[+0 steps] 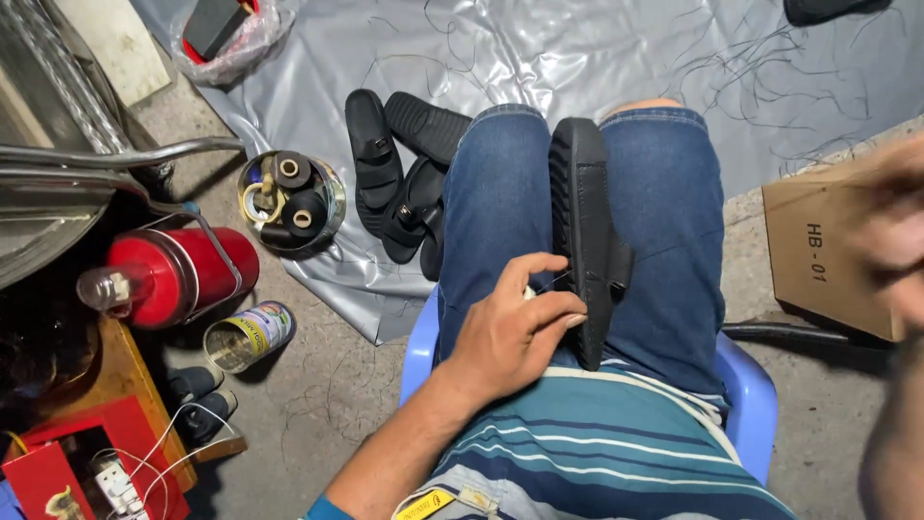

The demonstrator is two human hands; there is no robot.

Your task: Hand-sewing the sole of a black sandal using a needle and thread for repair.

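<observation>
A black sandal [584, 231] stands on its edge, wedged between my thighs in blue jeans, as I sit on a blue plastic chair [749, 380]. My left hand [510, 332] grips the sandal at its near side, fingers pressed against the sole and strap, with a thin thread running by the fingertips. My right hand [895, 226] is raised at the right edge of the view. It is heavily blurred, so what it holds does not show.
Several black sandals [399, 183] lie on a grey plastic sheet [539, 48]. Left of them are a tin of thread spools [292, 202], a red cylinder [183, 274] and a small open can [248, 335]. A cardboard box [828, 255] sits at the right.
</observation>
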